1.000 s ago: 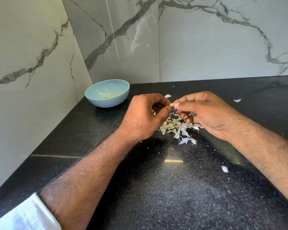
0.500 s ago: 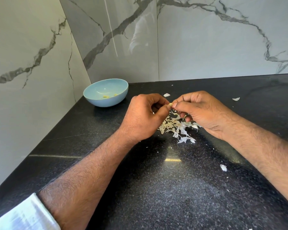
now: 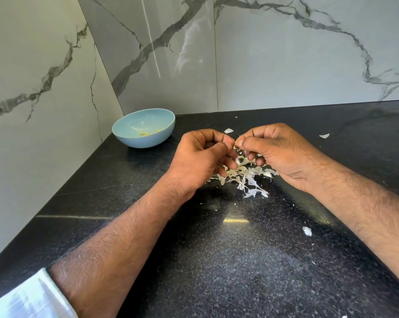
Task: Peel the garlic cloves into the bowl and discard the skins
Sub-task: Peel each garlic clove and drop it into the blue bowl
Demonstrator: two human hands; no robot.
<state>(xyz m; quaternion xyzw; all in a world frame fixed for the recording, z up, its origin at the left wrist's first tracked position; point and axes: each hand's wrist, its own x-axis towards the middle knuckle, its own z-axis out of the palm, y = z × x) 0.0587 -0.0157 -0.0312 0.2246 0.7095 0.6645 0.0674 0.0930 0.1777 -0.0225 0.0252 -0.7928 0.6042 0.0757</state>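
My left hand (image 3: 200, 157) and my right hand (image 3: 276, 152) meet fingertip to fingertip above a heap of pale garlic skins (image 3: 244, 177) on the black counter. Between the thumbs and forefingers both hands pinch a small garlic clove (image 3: 236, 143), which is mostly hidden by the fingers. A light blue bowl (image 3: 145, 138) stands to the left near the wall corner, with a few yellowish peeled bits lying in its bottom.
The black speckled counter (image 3: 216, 260) runs into marble walls at the left and back. Stray skin flakes lie around: one (image 3: 228, 131) behind the hands, one (image 3: 324, 135) at the right, one (image 3: 306, 231) nearer to me.
The hands have stayed together over the skin heap, with the fingers shifting only slightly on the clove. The bowl has not moved.
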